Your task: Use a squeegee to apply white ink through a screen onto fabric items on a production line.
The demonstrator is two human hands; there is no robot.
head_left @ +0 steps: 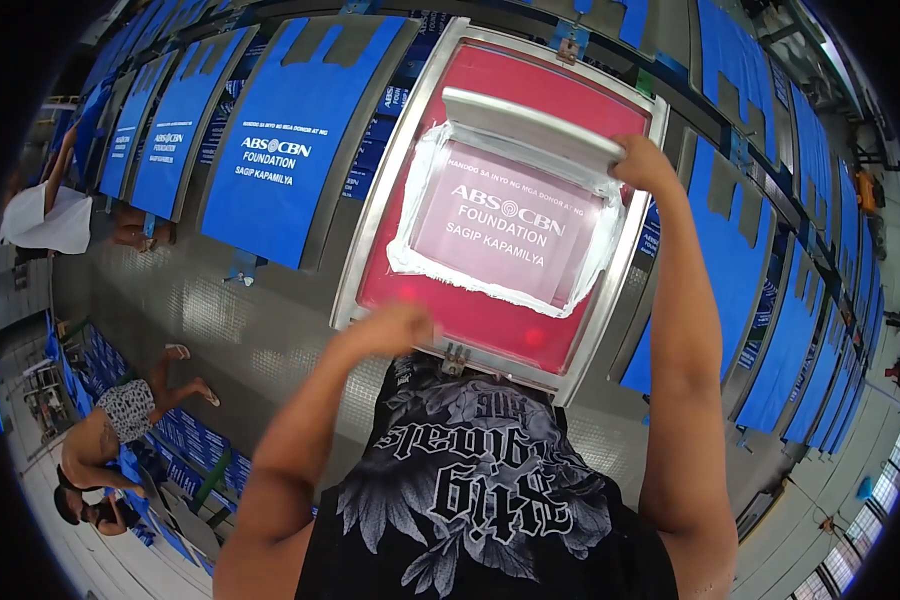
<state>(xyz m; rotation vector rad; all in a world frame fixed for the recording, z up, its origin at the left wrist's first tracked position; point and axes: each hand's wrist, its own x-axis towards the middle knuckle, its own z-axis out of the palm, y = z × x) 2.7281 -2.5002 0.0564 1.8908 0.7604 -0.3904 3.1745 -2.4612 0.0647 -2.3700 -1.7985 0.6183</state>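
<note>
In front of me lies a screen-printing frame with a silver metal border and red mesh. A pale see-through window in the mesh has white lettering under it, ringed by thick white ink. My right hand is closed on the right end of a long squeegee, which lies tilted across the top of the window. My left hand is over the frame's near left edge. Its fingers look curled but are smeared by motion, and whether it touches the frame cannot be made out.
Blue printed sheets on boards stand in rows left and right of the frame. Metal hinge clamps sit at its near edge. At lower left, a person is near stacked blue goods; another person's white clothing shows at far left.
</note>
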